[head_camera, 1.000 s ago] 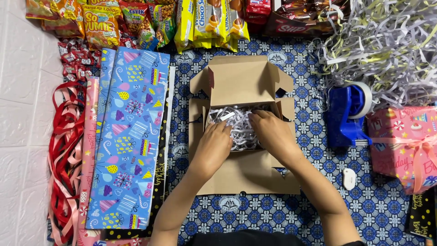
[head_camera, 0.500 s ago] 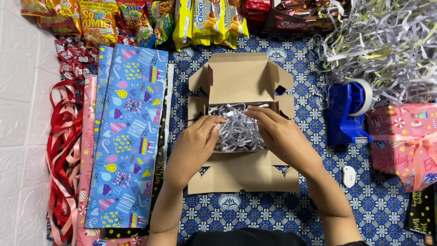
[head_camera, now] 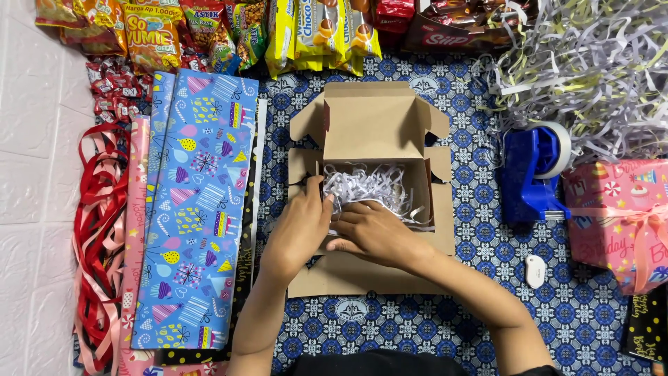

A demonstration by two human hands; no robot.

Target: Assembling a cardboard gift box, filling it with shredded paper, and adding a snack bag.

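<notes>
Your left hand (head_camera: pixel 300 226) curled on the cardboard box (head_camera: pixel 372 125) wall, your right hand (head_camera: pixel 372 233) flat, fingers spread, on shredded paper (head_camera: pixel 365 184), blue tape dispenser (head_camera: pixel 529 174) well apart.

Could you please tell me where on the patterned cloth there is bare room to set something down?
The widest free patch of cloth lies right of the right hand, below the blue tape dispenser, around the small white item. A narrower strip runs below the cardboard box. The snack packets, shredded paper pile and wrapping paper crowd the rest.
</notes>
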